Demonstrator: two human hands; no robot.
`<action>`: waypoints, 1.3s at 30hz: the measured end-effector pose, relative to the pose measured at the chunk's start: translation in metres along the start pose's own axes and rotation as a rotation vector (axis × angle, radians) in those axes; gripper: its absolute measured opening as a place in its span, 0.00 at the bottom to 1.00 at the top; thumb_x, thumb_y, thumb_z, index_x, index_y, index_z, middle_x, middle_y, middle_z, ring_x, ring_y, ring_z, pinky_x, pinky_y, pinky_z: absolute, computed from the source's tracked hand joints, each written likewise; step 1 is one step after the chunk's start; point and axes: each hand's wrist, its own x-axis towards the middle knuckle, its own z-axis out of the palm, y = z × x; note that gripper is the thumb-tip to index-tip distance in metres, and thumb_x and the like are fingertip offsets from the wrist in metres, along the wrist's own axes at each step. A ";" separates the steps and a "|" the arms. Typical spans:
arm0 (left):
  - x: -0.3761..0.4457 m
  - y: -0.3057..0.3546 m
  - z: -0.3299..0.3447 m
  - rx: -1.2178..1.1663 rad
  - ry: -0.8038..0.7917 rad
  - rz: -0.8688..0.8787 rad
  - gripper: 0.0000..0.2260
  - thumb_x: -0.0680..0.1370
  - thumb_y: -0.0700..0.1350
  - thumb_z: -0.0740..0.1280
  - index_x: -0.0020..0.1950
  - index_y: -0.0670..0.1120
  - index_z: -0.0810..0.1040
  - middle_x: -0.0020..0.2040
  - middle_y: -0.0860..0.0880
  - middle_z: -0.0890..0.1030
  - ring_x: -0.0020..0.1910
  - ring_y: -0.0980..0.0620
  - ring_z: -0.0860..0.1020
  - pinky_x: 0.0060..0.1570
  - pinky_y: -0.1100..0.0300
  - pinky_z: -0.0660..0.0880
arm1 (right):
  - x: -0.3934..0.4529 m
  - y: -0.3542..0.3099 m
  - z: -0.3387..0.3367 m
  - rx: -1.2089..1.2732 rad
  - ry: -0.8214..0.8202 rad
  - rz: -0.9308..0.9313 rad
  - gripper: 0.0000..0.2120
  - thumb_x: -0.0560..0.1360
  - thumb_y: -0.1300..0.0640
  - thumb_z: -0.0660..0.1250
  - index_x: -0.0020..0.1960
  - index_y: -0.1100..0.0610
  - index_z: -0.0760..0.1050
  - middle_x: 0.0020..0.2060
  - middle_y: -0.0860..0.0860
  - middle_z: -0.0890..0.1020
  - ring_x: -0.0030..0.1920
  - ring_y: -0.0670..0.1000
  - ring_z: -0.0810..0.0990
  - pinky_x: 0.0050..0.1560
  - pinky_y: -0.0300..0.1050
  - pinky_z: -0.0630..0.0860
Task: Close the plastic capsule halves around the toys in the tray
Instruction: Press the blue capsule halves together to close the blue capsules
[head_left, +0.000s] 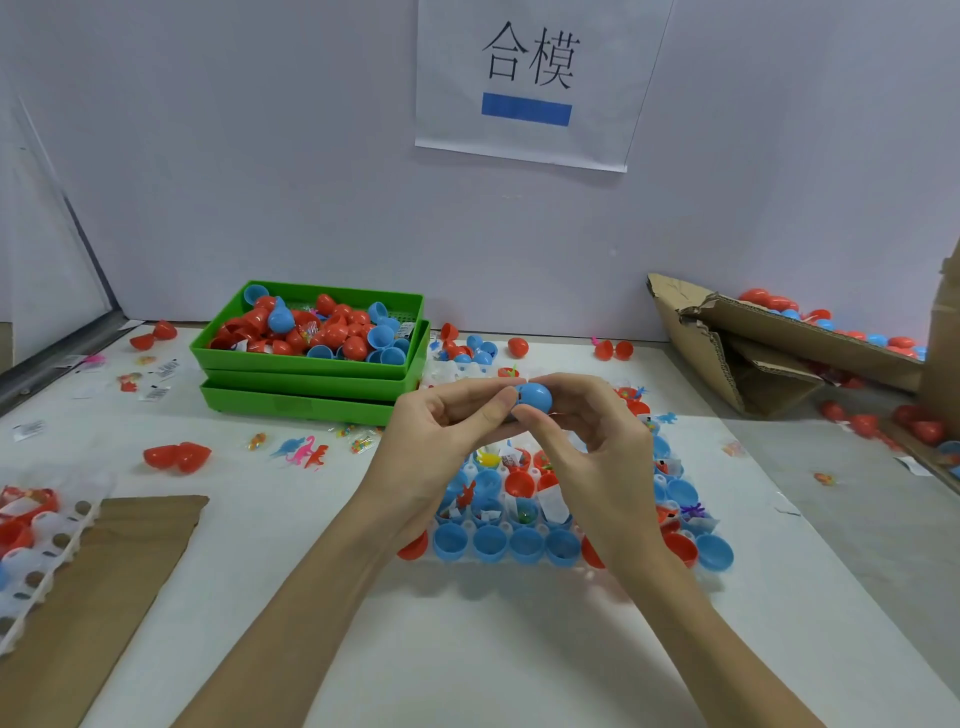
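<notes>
pinching a smooth round blue plastic capsule (535, 397): left hand (441, 441), right hand (597, 452).

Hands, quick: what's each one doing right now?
Left hand: fingers pinch the left side of the blue capsule.
Right hand: thumb and fingers pinch the same blue capsule above the tray.
</notes>
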 end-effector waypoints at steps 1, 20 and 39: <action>0.000 0.001 -0.001 -0.005 -0.009 -0.005 0.12 0.80 0.43 0.71 0.63 0.43 0.85 0.56 0.46 0.87 0.56 0.46 0.86 0.59 0.57 0.82 | 0.000 0.000 0.001 -0.001 -0.007 -0.002 0.14 0.74 0.51 0.74 0.58 0.54 0.80 0.50 0.44 0.84 0.50 0.46 0.85 0.51 0.35 0.80; -0.001 0.003 0.000 -0.038 -0.008 -0.030 0.12 0.78 0.50 0.73 0.55 0.44 0.88 0.53 0.43 0.88 0.51 0.42 0.88 0.51 0.59 0.83 | -0.001 -0.006 0.006 0.246 -0.030 0.223 0.09 0.78 0.48 0.69 0.51 0.53 0.80 0.43 0.46 0.85 0.45 0.48 0.85 0.45 0.37 0.81; -0.002 0.003 0.005 0.012 0.049 -0.063 0.18 0.78 0.54 0.73 0.60 0.43 0.85 0.53 0.46 0.88 0.55 0.48 0.87 0.61 0.54 0.80 | 0.000 -0.005 0.004 -0.055 -0.036 0.019 0.13 0.74 0.47 0.72 0.54 0.52 0.79 0.47 0.45 0.82 0.48 0.46 0.83 0.47 0.33 0.79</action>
